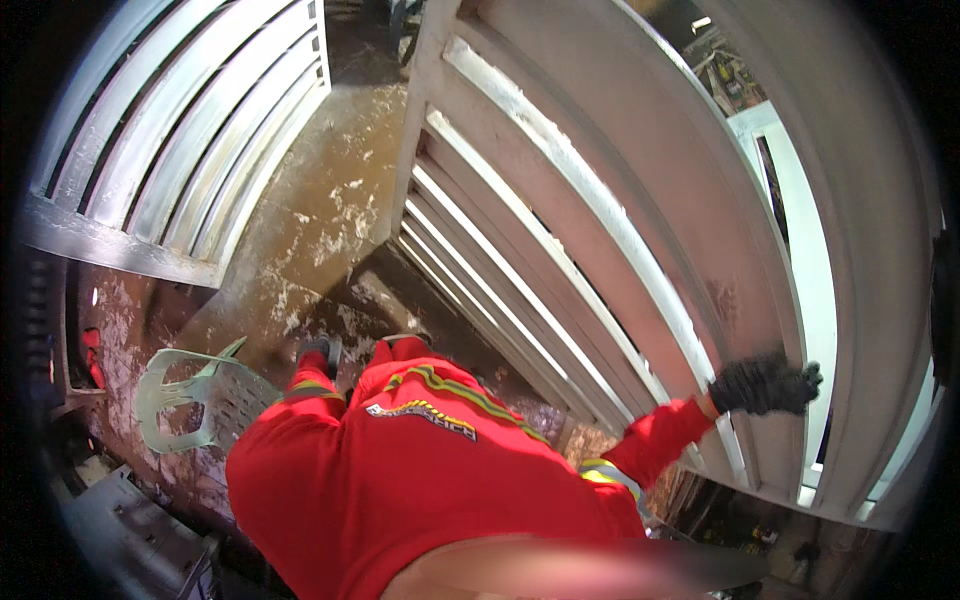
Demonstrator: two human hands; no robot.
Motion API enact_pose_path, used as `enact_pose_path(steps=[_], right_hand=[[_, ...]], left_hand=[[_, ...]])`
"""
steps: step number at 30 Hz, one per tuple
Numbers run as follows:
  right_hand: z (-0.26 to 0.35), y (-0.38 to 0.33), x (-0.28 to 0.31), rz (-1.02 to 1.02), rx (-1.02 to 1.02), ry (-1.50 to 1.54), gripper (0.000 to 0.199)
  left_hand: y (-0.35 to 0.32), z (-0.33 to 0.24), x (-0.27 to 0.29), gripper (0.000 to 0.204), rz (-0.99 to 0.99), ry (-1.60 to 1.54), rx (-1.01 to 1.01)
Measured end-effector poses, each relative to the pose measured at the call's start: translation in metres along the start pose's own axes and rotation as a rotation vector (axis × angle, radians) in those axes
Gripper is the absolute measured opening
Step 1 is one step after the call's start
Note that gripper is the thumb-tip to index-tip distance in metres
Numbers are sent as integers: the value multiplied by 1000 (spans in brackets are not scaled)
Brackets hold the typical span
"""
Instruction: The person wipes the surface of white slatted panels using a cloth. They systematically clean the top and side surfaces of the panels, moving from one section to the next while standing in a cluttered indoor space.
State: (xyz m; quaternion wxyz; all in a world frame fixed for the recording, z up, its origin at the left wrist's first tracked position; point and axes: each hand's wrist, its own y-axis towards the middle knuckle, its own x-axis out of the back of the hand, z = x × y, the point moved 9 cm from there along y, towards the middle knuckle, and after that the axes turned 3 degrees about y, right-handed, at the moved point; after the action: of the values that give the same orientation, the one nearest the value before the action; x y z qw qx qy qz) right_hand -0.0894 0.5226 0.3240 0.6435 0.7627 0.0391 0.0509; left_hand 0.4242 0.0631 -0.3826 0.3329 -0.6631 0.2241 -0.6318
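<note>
My right hand [765, 386], in a black glove, is stretched out to the right against a large pale slatted metal panel [640, 180]. Its fingers look curled together over one of the wide slats, next to a gap; whatever they may hold is hidden. A darker smudge [728, 300] marks the slat just beyond this hand. My left arm hangs down in a red sleeve with a reflective band. At its end my left hand [322, 350] shows only as a small dark shape low over the floor, its fingers not readable.
Another white slatted panel [200, 130] stands at the far left. A pale green plastic chair [165, 400] sits left of me on the paint-spattered brown floor [300, 240]. A small red object [93, 355] and a grey boxy item [135, 535] lie toward the left edge.
</note>
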Motion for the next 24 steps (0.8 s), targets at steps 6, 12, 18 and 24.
enact_pose_path(steps=[6,12,18,24], right_hand=[[159,-59,37,459,153,384,57],[176,-86,52,617,236,634,60],[185,-170,9,783,632,578,64],[273,-183,-3,731,1197,554,59]], left_hand=[[-2,-189,64,60,-217,-73,-496],[-92,-286,23,59,-113,-13,-758],[-146,-237,-49,57,87,-215,-635],[-110,-224,-20,57,-171,-110,-688]])
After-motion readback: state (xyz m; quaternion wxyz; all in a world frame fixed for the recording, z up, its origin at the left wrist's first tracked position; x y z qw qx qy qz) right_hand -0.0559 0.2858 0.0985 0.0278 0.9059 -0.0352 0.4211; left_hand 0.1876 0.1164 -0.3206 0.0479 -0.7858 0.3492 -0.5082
